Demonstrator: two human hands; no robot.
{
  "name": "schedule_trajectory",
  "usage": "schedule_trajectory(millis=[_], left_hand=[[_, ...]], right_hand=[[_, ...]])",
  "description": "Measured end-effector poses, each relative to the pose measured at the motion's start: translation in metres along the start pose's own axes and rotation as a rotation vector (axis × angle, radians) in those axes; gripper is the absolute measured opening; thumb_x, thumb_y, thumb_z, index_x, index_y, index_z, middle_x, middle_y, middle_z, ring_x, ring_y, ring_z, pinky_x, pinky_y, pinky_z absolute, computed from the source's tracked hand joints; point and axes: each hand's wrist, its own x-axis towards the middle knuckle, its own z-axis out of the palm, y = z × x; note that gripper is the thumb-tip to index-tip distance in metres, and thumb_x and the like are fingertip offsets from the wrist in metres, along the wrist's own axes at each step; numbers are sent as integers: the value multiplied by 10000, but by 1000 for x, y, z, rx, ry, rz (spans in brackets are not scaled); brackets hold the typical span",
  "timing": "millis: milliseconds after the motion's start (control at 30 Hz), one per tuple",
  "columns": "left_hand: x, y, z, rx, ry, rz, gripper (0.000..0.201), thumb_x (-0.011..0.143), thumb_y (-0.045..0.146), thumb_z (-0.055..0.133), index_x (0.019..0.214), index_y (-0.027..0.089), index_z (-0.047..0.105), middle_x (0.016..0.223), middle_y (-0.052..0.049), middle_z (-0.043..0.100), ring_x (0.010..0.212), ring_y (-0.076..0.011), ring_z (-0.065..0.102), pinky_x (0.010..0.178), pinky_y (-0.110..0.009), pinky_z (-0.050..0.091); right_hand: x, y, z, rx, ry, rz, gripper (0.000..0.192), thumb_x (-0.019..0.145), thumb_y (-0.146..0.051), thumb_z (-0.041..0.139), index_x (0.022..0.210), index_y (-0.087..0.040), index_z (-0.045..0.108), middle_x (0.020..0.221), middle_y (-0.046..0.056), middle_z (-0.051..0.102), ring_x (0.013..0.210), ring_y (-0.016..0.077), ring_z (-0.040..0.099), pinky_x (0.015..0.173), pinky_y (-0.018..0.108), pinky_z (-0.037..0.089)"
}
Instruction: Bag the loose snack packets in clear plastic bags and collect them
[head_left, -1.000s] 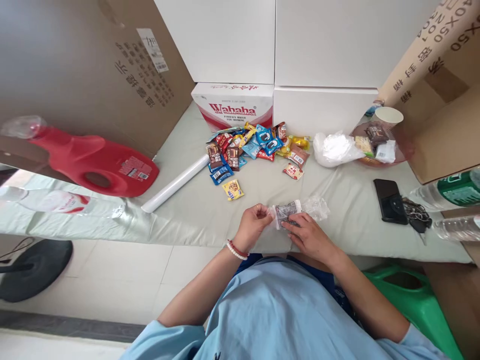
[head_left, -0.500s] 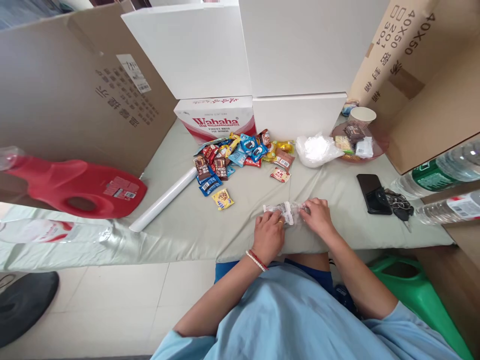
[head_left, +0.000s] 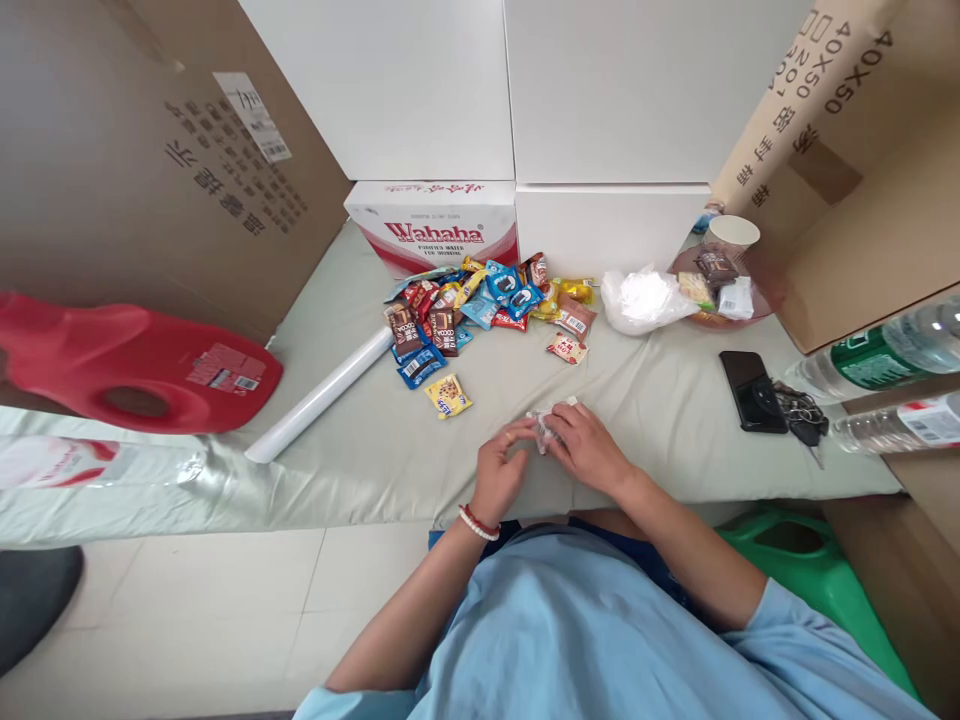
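Observation:
A small white packet wrapped in clear plastic [head_left: 549, 430] lies on the cloth near the table's front edge, mostly covered by my fingers. From the left, my left hand [head_left: 504, 462] holds its end with the fingertips. My right hand [head_left: 589, 445] is curled over its right part, fingers pressing on the plastic. Just beyond lie a yellow cookie packet [head_left: 448, 397] and a red-and-cream snack packet [head_left: 568, 348]. Farther back sits a heap of colourful wrapped snacks [head_left: 480, 300].
A white roll [head_left: 322, 395] and a red jug [head_left: 142, 370] lie left. At the right are a white plastic bag [head_left: 645, 298], a reddish bowl [head_left: 769, 300] of snacks, a phone [head_left: 752, 390], keys [head_left: 802, 412] and bottles [head_left: 874, 355]. A Wahaha box [head_left: 439, 228] stands behind.
My right hand has moved left over the packet, and the clear plastic that stretched out to the right is now gathered around it. My left hand has shifted slightly left.

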Motion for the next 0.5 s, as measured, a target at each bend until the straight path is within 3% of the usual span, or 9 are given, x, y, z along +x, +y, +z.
schedule_trajectory(millis=[67,167,367,433,500], left_hand=[[1,-4,-5,-98,110,-217,303,829,115,525,1043,218,713,1125,-58,768,1094,-228,710,1004,-412,553],[8,5,1,-225,12,-355,268,842,187,615,1094,197,706,1080,-73,780,1020,-226,730,950,-389,572],[19,40,5,-328,-107,-236,259,863,247,633,1098,187,725,1167,-88,759,1091,-234,701,972,-363,554],[15,38,-6,-265,-102,-164,257,904,295,613,1120,200,713,1167,-83,750,1079,-227,700,970,-365,553],[6,24,-23,-129,-50,-92,268,939,340,586,1147,216,700,1161,-74,742,1055,-220,699,978,-379,552]], right_hand=[[-11,-4,3,-97,-10,-2,515,943,-414,686,1385,-167,590,1403,174,572,1231,341,528,1039,501,475],[-18,-9,10,-189,-16,35,707,867,-362,774,1484,-147,505,1475,206,517,1283,380,496,1042,540,476],[-12,6,6,-148,186,134,425,936,-134,538,1356,-153,597,1267,182,647,1107,322,580,962,488,529],[-18,19,-12,-39,305,185,389,974,-189,511,1354,-178,590,1229,158,672,1090,295,609,969,461,536],[-27,41,-43,50,463,320,398,1003,-296,524,1389,-207,560,1242,138,679,1094,277,640,962,439,543]])
